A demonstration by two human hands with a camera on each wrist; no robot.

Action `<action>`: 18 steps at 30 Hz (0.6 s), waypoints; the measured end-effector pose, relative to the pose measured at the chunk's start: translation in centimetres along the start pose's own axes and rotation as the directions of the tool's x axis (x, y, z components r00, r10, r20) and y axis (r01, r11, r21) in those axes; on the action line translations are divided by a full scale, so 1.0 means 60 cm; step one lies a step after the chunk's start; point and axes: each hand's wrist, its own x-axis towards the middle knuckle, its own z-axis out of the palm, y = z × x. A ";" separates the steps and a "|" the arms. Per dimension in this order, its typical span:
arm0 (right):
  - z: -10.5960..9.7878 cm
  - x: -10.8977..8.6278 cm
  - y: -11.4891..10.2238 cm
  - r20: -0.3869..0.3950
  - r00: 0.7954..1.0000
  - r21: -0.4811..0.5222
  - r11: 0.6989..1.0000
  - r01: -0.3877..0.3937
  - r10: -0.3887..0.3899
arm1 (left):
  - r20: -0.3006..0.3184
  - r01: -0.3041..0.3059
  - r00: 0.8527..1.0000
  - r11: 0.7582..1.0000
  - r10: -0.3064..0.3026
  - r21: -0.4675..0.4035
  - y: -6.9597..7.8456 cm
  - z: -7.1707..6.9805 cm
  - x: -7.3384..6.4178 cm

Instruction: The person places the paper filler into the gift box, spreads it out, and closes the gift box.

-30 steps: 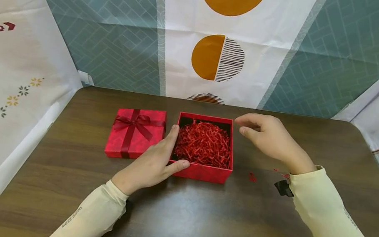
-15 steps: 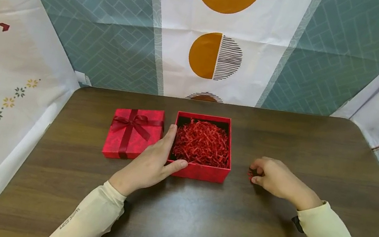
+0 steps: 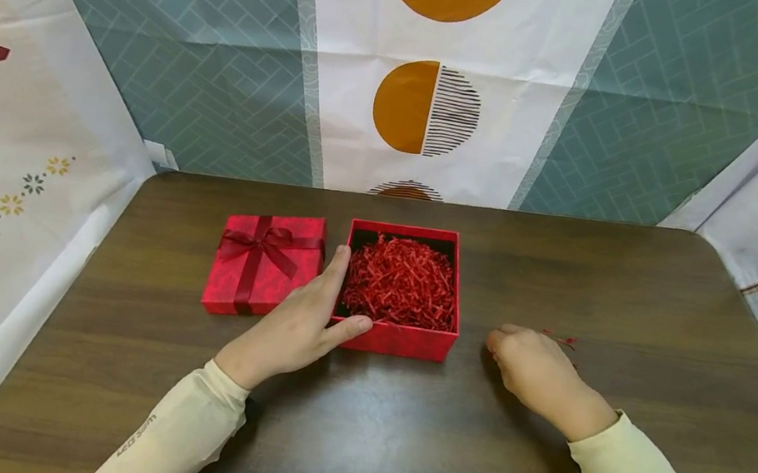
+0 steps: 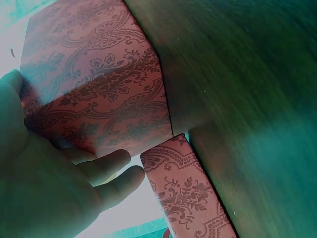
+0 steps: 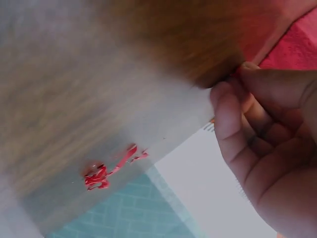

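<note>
Sitting near the far middle of the dark wood counter, an open red box holds a heap of red shredded paper that fills it nearly to the rim; black lining shows along the far inner wall. Its lid, red with a darker ribbon and bow on top, lies flat just beside the box on the left, upright face up, close to touching. Left hand rests at the box's near-left corner, fingers straight along the left wall and thumb laid against the front wall, relaxed and not gripping; the left wrist view shows the patterned box side and lid edge by the fingers. Right hand rests on the counter right of the box, apart from it, knuckles up, fingers curled under; the right wrist view shows the fingertips drawn together against the thumb, but whether they pinch anything cannot be told. A few loose red paper strands lie on the counter just beyond the right hand.
</note>
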 end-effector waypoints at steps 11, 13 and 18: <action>-0.040 0.075 0.027 -0.148 0.989 0.160 0.987 0.029 -0.005 | 0.009 0.012 1.000 1.000 -0.012 -0.008 0.000 -0.001 -0.003; -0.060 0.099 0.018 -0.189 0.982 0.227 0.974 0.015 0.029 | 0.008 0.015 1.000 1.000 -0.015 -0.009 -0.001 -0.001 -0.002; -0.102 0.154 -0.004 -0.179 0.974 0.352 0.933 -0.071 0.142 | 0.008 0.017 1.000 1.000 -0.017 -0.011 0.000 0.002 -0.001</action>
